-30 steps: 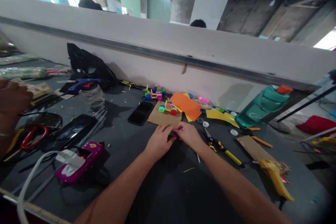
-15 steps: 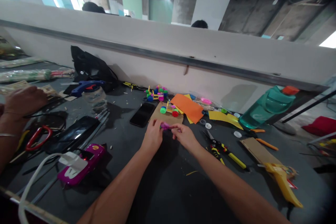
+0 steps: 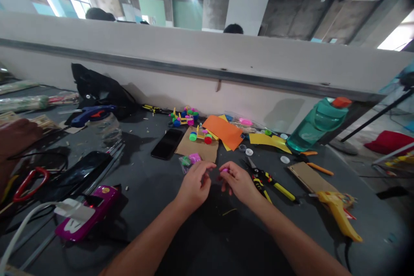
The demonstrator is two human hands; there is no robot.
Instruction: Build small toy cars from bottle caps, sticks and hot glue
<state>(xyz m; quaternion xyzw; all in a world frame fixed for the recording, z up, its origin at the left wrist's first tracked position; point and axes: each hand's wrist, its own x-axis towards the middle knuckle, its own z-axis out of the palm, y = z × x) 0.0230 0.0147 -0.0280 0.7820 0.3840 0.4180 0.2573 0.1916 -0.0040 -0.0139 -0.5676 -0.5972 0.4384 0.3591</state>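
My right hand (image 3: pixel 237 181) is closed, its fingertips pinching a small purple-pink lump (image 3: pixel 224 170) that looks like modelling clay. My left hand (image 3: pixel 195 183) is beside it, fingers curved and parted from the thumb, with nothing visible in it. Just beyond the left hand lies a clear plastic packet (image 3: pixel 185 161) with green and pink lumps. A piece of brown cardboard (image 3: pixel 207 153) lies past the hands. On it stands a little figure with green and red wheels (image 3: pixel 200 137) and yellow sticks. More colourful lumps on sticks (image 3: pixel 184 117) are grouped behind.
Pliers (image 3: pixel 274 185) and a yellow glue gun (image 3: pixel 339 213) lie to the right, near a teal bottle (image 3: pixel 318 123). Orange paper (image 3: pixel 224 131) is at the back. A phone (image 3: pixel 167 143) and purple power strip (image 3: pixel 89 215) are left, with another person's hand (image 3: pixel 21 133) beyond.
My hands have come apart and moved nearer to me. The right hand now pinches a small purple-pink lump, and a packet with lumps shows beyond the left. The view has swung rightward.
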